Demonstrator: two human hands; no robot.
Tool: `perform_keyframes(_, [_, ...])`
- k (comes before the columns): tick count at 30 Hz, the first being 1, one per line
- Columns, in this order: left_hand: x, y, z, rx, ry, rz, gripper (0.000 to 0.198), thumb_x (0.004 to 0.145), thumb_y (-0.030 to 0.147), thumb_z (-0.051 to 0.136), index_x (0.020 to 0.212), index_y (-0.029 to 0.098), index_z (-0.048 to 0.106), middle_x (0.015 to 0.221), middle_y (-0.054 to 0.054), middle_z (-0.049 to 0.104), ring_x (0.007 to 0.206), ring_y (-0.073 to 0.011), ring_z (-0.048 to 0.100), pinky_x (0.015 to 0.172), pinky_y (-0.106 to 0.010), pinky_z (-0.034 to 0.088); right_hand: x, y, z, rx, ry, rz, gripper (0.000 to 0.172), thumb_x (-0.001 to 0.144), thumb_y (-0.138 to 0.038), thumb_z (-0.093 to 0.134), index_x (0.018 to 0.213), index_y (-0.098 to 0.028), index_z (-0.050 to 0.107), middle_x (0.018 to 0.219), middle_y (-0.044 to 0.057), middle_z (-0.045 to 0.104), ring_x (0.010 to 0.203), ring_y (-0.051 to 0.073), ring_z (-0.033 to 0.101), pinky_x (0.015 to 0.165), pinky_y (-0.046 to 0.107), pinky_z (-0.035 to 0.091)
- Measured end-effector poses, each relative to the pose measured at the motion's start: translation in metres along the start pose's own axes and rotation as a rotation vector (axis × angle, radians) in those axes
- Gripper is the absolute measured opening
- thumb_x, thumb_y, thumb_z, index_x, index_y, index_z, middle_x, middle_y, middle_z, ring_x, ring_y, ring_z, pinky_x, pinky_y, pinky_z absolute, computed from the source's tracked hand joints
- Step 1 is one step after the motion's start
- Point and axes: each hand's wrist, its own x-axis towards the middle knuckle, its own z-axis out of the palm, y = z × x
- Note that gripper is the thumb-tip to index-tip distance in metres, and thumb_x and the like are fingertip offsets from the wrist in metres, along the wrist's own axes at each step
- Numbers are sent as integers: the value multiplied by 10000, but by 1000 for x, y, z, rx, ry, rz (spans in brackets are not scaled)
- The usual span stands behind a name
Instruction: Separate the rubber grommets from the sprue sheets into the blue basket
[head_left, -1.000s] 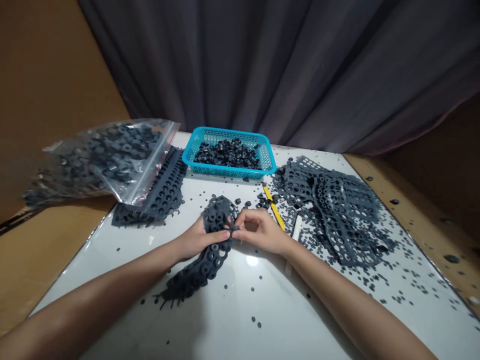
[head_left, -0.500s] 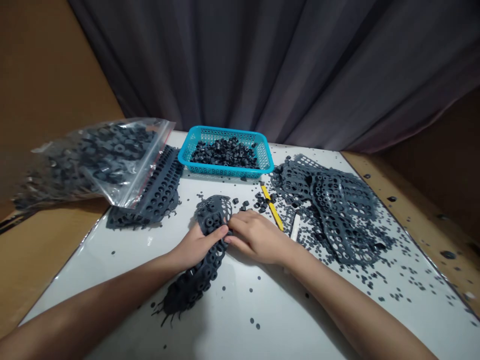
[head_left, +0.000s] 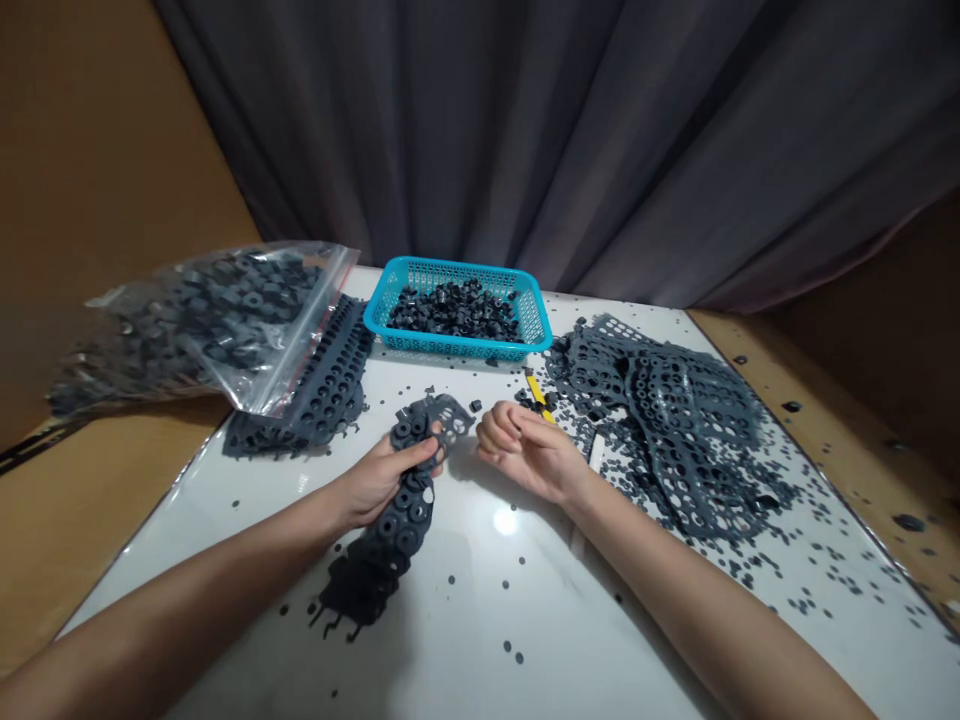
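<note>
My left hand (head_left: pixel 382 475) is closed round a dark grey perforated rubber sheet (head_left: pixel 401 515), bent into a strip with ring-shaped pieces still standing in it. The sheet's upper end, beyond my thumb, shows open holes; its lower end has thin ragged strands. My right hand (head_left: pixel 529 450) is apart from the sheet, just to its right, with the fingers curled in and the palm partly turned up. Whatever lies inside those fingers, if anything, is hidden. Behind that hand are a yellow stick (head_left: pixel 535 388) and a few loose black pieces.
A blue basket (head_left: pixel 457 347) of black pieces stands at the back. At left, a clear zip bag (head_left: pixel 247 320) of grey rings rests on another perforated sheet (head_left: pixel 337 385). Punched-out sheets (head_left: pixel 675 400) lie at right among scattered small discs, near a white stick (head_left: pixel 597 452).
My right hand has drawn off the sheet to the right and turned its palm upward. My left hand still grips the sheet, which has turned to show its ring faces.
</note>
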Motion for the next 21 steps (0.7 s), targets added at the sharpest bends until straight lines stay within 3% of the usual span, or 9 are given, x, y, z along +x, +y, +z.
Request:
perform_keyframes(3, [3,0,-3,37,60,64,343,612,328,777,851,174,585,678,25,588,605,-88,540,589,-205,424,4,-15,-17,-215,88,-100,303,825,-438,480,654,-198,409,579,-29,370,529,114,361,563,282,360])
perform_keyframes(7, [5,-2,-1,111,89,72,400,635,398,744,939,188,591,819,-2,636,723,-139,590,672,-270,474,31,-48,-49,-796,310,-248,218,808,-401,548,834,-185,546,683,1,502,624,135,448,616,279,374])
perform_keyframes(9, [5,-2,-1,171,64,84,424,619,347,762,973,195,585,864,-6,644,747,-151,600,703,-298,486,51,-64,-66,-1128,441,-338,171,814,-341,539,805,-173,570,774,39,572,711,164,490,693,315,391])
perform_keyframes(12, [5,-1,-4,263,27,118,445,597,257,781,990,191,585,913,-15,647,782,-156,605,755,-316,490,79,-80,-85,-1544,492,-271,164,807,-302,552,853,-161,622,904,94,622,905,251,504,821,417,372])
perform_keyframes(16, [5,-2,-9,358,47,162,419,629,278,761,998,168,598,904,-38,660,819,-174,616,796,-333,482,86,-85,-84,-1767,531,-150,282,813,-345,549,1003,-152,626,1137,152,566,1059,355,424,835,512,338])
perform_keyframes(19, [5,-2,-10,405,69,195,410,638,307,748,993,156,610,930,-60,673,850,-201,625,810,-353,482,63,-77,-56,-1743,418,-325,217,832,-326,511,935,-160,607,1041,129,579,986,302,452,813,446,341])
perform_keyframes(21, [5,-2,-9,416,71,227,395,642,311,743,982,154,617,970,-68,674,895,-212,621,839,-357,473,39,-67,-32,-1656,113,-403,175,842,-325,489,815,-170,566,851,75,584,834,221,487,763,365,347])
